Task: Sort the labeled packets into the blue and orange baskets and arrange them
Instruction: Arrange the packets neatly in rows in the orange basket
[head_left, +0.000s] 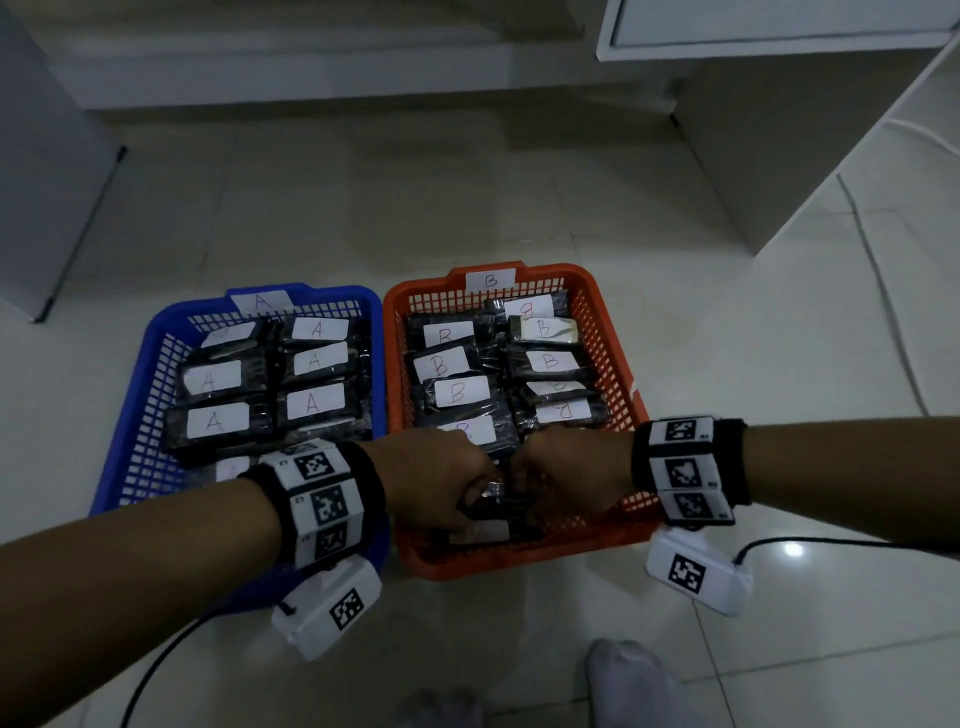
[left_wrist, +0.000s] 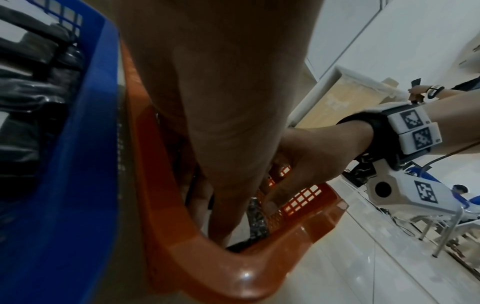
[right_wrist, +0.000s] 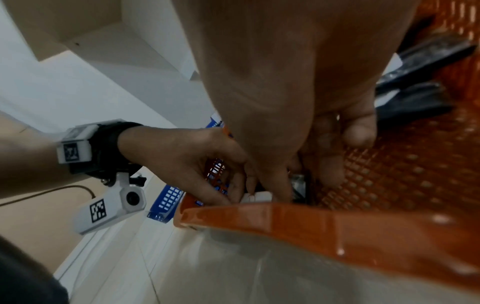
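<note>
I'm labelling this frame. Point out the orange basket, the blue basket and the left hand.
orange basket (head_left: 618, 358): head view, right mesh wall.
blue basket (head_left: 136, 431): head view, left mesh wall.
left hand (head_left: 431, 478): head view, back of hand.

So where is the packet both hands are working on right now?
In the head view, the packet sits at the orange basket's near end, between left hand and right hand.

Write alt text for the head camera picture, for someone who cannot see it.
Both hands, left hand and right hand, grip a black packet at the near end of the orange basket, full of packets labeled B. Beside it, the blue basket holds packets labeled A.
</note>
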